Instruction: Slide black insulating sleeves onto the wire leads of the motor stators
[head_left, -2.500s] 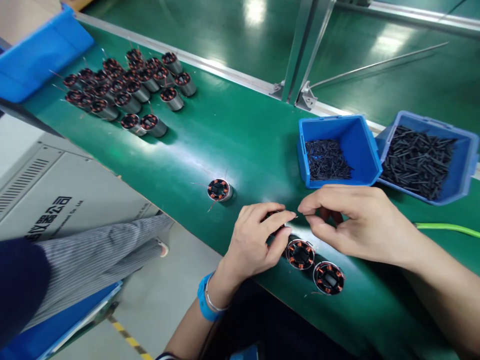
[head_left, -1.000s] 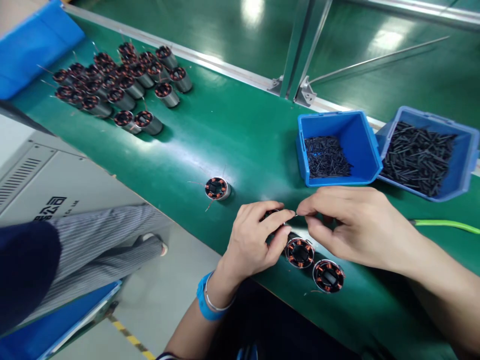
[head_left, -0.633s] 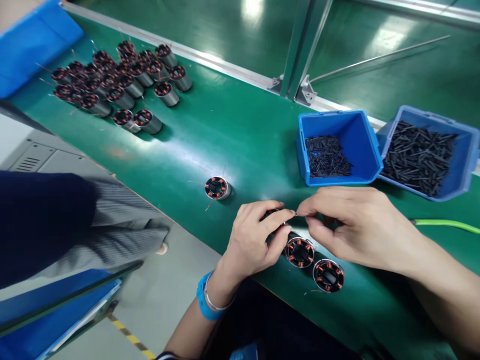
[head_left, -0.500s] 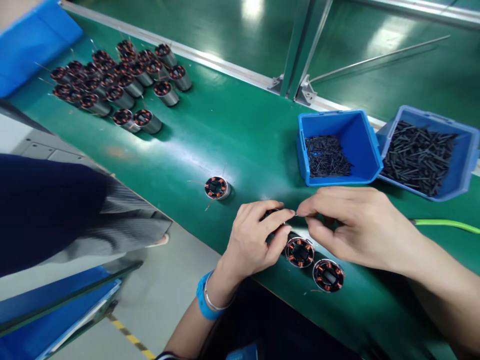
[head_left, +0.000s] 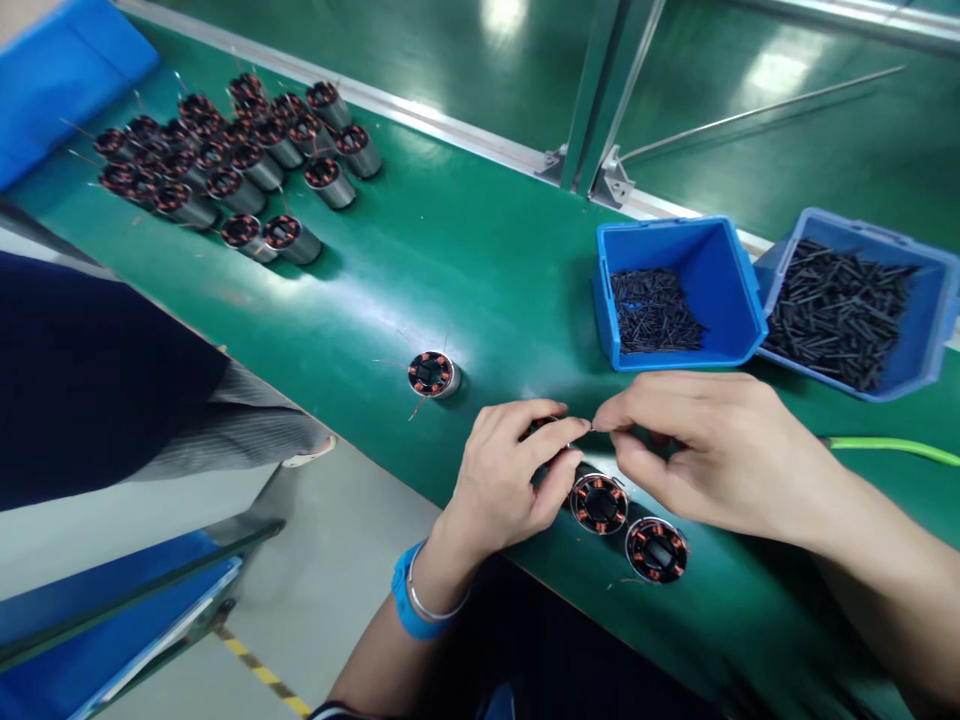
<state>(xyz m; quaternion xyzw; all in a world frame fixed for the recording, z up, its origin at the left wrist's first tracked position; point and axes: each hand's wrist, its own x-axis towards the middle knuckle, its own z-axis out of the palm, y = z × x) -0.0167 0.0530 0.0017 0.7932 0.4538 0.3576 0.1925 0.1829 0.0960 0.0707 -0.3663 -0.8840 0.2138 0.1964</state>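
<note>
My left hand (head_left: 504, 478) is closed around a motor stator, with only bits of its dark rim and copper showing between the fingers. The tip of its index finger meets a thin wire end (head_left: 592, 429). Thumb and forefinger of my right hand (head_left: 705, 455) pinch that same wire from the other side. Just below the fingers stand two more stators, one close by (head_left: 616, 505) and one farther right (head_left: 679, 550), their copper windings facing up. A single stator (head_left: 448, 378) with loose wire leads stands upright to the left of my hands.
Several stators (head_left: 259, 165) are grouped at the far left of the green bench (head_left: 465, 250). Behind my right hand are a blue bin (head_left: 720, 290) and a paler blue bin (head_left: 930, 300), both holding small black tubes. A green hose (head_left: 892, 445) lies right. A person (head_left: 97, 390) stands left.
Both hands keep nearly the same pose on the wire. The person at the left has shifted slightly, and the view has moved a little.
</note>
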